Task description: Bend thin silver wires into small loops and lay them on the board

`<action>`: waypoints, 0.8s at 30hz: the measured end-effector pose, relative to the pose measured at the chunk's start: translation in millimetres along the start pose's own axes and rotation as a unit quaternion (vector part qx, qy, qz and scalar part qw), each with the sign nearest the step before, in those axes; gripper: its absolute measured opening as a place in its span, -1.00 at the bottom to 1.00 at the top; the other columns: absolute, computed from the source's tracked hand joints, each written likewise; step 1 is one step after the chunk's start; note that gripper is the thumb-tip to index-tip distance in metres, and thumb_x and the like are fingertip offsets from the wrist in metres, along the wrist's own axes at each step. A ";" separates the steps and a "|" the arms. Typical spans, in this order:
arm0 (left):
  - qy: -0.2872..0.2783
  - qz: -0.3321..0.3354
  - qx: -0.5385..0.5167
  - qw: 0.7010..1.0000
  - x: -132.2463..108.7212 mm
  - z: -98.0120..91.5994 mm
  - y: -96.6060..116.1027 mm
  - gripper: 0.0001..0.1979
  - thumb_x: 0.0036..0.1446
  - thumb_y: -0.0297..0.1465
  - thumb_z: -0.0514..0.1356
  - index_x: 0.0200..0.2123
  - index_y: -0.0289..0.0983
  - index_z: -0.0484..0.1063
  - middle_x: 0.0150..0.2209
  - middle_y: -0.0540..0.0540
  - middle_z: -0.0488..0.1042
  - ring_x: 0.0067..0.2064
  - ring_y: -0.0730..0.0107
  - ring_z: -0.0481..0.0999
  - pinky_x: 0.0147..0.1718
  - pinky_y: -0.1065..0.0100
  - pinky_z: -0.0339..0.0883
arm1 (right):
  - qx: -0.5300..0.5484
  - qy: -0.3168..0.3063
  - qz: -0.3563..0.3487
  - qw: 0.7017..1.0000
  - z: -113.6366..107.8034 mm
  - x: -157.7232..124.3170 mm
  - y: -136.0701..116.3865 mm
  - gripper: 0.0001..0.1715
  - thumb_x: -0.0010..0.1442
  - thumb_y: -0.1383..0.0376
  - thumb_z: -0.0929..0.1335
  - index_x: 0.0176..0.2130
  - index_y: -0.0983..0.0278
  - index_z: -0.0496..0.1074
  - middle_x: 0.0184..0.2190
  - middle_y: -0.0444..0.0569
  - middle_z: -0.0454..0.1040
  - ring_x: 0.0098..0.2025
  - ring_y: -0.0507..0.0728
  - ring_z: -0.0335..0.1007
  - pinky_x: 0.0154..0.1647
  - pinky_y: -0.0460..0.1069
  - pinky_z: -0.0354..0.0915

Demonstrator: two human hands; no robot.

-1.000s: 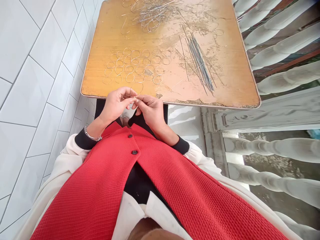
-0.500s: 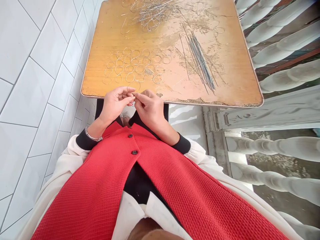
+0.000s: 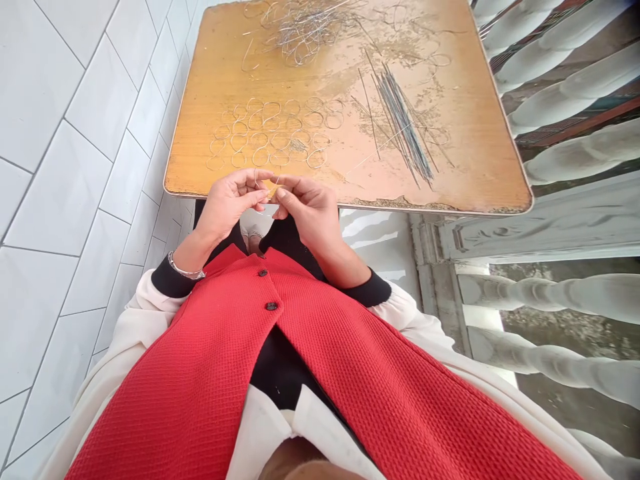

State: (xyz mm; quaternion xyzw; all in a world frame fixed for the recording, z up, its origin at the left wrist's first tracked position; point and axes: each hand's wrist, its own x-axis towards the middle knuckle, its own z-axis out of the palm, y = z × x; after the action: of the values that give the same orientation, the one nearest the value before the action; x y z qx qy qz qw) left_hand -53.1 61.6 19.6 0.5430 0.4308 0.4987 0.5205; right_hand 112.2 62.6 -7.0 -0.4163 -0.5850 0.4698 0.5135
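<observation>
Between my fingertips, just over the near edge of the table point(image 3: 430, 200), is a thin wire point(image 3: 256, 176) bent into a curve. My left hand point(image 3: 233, 203) pinches it between thumb and fingers. Opposite, my right hand point(image 3: 313, 207) is closed on the wire too, thumb and index finger almost meeting the left fingertips. Most of the wire is hidden by the fingers. Just beyond my hands lie rows of wire rings point(image 3: 260, 139) on the tabletop.
A bundle of straight wires point(image 3: 405, 127) lies at the right of the table. Farther back is a tangled heap of wire point(image 3: 310, 30). A white tiled wall point(image 3: 85, 167) rises on the left, and a white balustrade point(image 3: 560, 100) stands on the right.
My right hand has shifted slightly right, and its thumb and fingers have changed position around the wire. My left hand stays nearly in place. The wires on the table lie as before.
</observation>
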 end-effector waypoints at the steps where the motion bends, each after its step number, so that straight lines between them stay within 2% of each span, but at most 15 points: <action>1: -0.007 -0.002 -0.005 1.000 1.1 -1.1 0.6 -0.82 0.10 -0.48 0.37 -0.19 -0.24 0.57 -0.37 0.03 0.53 -0.39 0.57 0.52 -0.34 0.47 0.47 | 0.032 -0.010 0.018 0.999 -1.5 1.2 -2.2 -0.53 0.19 -0.13 0.43 -0.13 0.16 0.56 -0.40 -0.12 0.50 -0.51 0.00 0.35 -0.43 -0.05 0.39; 4: -0.028 -0.011 -0.007 1.000 4.5 -3.0 1.6 -0.81 0.10 -0.48 0.38 -0.19 -0.25 0.56 -0.38 0.02 0.53 -0.38 0.55 0.53 -0.34 0.45 0.47 | 0.074 -0.023 0.048 0.996 -5.0 5.6 -8.6 -0.44 0.18 -0.20 0.40 -0.18 0.20 0.55 -0.39 -0.11 0.54 -0.56 -0.05 0.33 -0.53 -0.09 0.33; 7: -0.053 -0.026 -0.011 0.998 6.2 -3.9 2.2 -0.78 0.07 -0.50 0.38 -0.18 -0.25 0.54 -0.37 0.01 0.55 -0.38 0.53 0.54 -0.34 0.44 0.47 | 0.066 -0.023 0.050 0.996 -5.3 10.9 -11.0 -0.51 0.13 -0.13 0.48 -0.27 0.23 0.54 -0.47 -0.14 0.51 -0.59 -0.06 0.31 -0.59 -0.11 0.25; 11: -0.050 -0.048 -0.040 0.997 3.5 -4.9 1.2 -0.70 0.03 -0.55 0.38 -0.13 -0.26 0.49 -0.30 -0.01 0.57 -0.33 0.52 0.57 -0.26 0.41 0.48 | 0.073 0.009 0.043 0.996 -4.1 15.3 -9.3 -0.54 0.08 -0.08 0.53 -0.37 0.25 0.51 -0.53 -0.16 0.47 -0.63 -0.07 0.29 -0.62 -0.12 0.24; 14: -0.045 -0.054 -0.036 0.997 -1.0 -4.3 -0.6 -0.68 -0.02 -0.59 0.39 -0.17 -0.28 0.48 -0.32 0.00 0.56 -0.29 0.51 0.58 -0.22 0.41 0.46 | 0.086 0.019 0.054 0.995 -4.9 16.2 -8.6 -0.54 0.08 -0.09 0.53 -0.37 0.24 0.50 -0.53 -0.15 0.49 -0.63 -0.06 0.33 -0.63 -0.12 0.28; 16: -0.044 -0.047 -0.012 0.998 -4.2 -2.6 -0.7 -0.74 -0.02 -0.56 0.40 -0.24 -0.29 0.48 -0.34 0.01 0.55 -0.29 0.53 0.56 -0.23 0.44 0.43 | 0.085 0.026 0.063 0.994 -5.7 16.9 -8.4 -0.55 0.07 -0.07 0.53 -0.36 0.25 0.50 -0.53 -0.14 0.50 -0.62 -0.04 0.36 -0.63 -0.13 0.30; 19: -0.043 -0.027 0.036 0.998 -8.3 2.0 1.2 -0.89 0.10 -0.42 0.37 -0.33 -0.29 0.49 -0.36 0.00 0.55 -0.32 0.54 0.53 -0.32 0.48 0.37 | 0.082 0.052 0.068 0.993 -5.6 18.8 -6.7 -0.57 0.08 -0.05 0.53 -0.37 0.25 0.50 -0.54 -0.14 0.50 -0.63 -0.04 0.37 -0.63 -0.13 0.31; 21: -0.041 -0.005 0.072 0.997 -10.2 5.2 2.1 -0.87 0.12 -0.35 0.36 -0.35 -0.28 0.51 -0.35 -0.01 0.57 -0.31 0.52 0.53 -0.35 0.48 0.34 | 0.087 0.066 0.069 0.992 -4.7 19.8 -4.7 -0.58 0.08 -0.04 0.53 -0.37 0.25 0.50 -0.54 -0.14 0.51 -0.63 -0.05 0.36 -0.63 -0.14 0.31; 24: -0.025 0.032 0.119 0.992 -10.8 7.4 0.4 -0.85 0.07 -0.37 0.40 -0.42 -0.28 0.51 -0.38 0.00 0.57 -0.31 0.51 0.52 -0.37 0.49 0.32 | 0.100 0.058 0.071 0.991 -4.3 19.9 -2.0 -0.56 0.07 -0.05 0.53 -0.35 0.26 0.52 -0.53 -0.14 0.52 -0.62 -0.05 0.36 -0.61 -0.14 0.32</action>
State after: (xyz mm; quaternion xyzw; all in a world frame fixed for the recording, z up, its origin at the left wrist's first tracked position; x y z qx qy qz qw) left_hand -47.2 49.9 19.3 0.6270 0.4558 0.4467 0.4467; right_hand 113.9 82.0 -0.8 -0.4301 -0.4734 0.5365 0.5505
